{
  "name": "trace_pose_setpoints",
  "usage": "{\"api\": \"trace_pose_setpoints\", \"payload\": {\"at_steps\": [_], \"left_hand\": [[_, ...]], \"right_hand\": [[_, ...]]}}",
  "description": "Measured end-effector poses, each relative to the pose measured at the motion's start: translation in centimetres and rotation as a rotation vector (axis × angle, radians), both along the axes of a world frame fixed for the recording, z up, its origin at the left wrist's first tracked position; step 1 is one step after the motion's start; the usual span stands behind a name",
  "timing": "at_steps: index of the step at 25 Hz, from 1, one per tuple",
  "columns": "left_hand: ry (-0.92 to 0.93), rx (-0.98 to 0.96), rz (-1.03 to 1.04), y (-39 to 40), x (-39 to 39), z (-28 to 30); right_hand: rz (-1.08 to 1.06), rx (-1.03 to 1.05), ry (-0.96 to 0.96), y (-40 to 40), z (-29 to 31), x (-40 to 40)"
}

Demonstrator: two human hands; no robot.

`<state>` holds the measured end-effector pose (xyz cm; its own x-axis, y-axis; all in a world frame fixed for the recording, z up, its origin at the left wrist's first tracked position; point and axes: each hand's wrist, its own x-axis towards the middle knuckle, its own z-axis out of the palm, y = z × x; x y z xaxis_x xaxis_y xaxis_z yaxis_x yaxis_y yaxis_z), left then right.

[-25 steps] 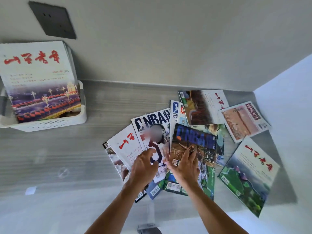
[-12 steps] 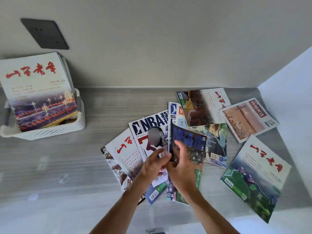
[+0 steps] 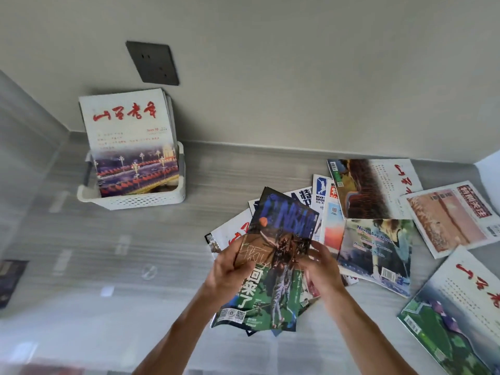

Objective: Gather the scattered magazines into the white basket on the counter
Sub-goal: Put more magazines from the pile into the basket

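A dark blue and green NBA magazine is lifted off the pile, tilted, held at both side edges. My left hand grips its left edge and my right hand grips its right edge. Under and to the right of it, several magazines lie fanned on the grey counter: a white NBA one, a "Never Say Never" one, a brown-covered one. The white basket stands at the back left against the wall, with magazines standing upright in it; the front one has a white cover with red characters.
A pink-covered magazine and a green one with red characters lie at the far right by a white side wall. A dark socket plate is on the back wall. A dark object sits at the left edge.
The dark NBA magazine has come up off the pile into both hands and moved left. My view has swung left, so the basket sits nearer the middle.
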<state>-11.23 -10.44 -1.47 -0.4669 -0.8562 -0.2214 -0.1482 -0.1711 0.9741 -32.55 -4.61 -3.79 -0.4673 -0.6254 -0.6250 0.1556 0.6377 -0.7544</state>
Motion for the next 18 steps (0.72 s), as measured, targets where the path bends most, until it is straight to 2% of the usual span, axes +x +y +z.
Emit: {"api": "trace_pose_setpoints", "payload": {"at_steps": [4, 8, 14, 18], "left_hand": [[0.056, 0.067, 0.18, -1.7, 5.0, 1.3], [0.047, 0.016, 0.516, -6.2, 10.6, 2.3], [0.103, -0.087, 0.612, -14.4, 16.8, 5.5], [0.057, -0.218, 0.727, -20.3, 20.2, 8.4]], "right_hand": [[0.139, 0.095, -0.231, -2.7, 0.2, 1.6], [0.222, -0.042, -0.13, -7.8, 2.2, 6.6], [0.255, -0.377, -0.024, -17.1, 7.6, 13.1], [0.22, -0.511, 0.015, -23.5, 10.9, 16.5]]}}
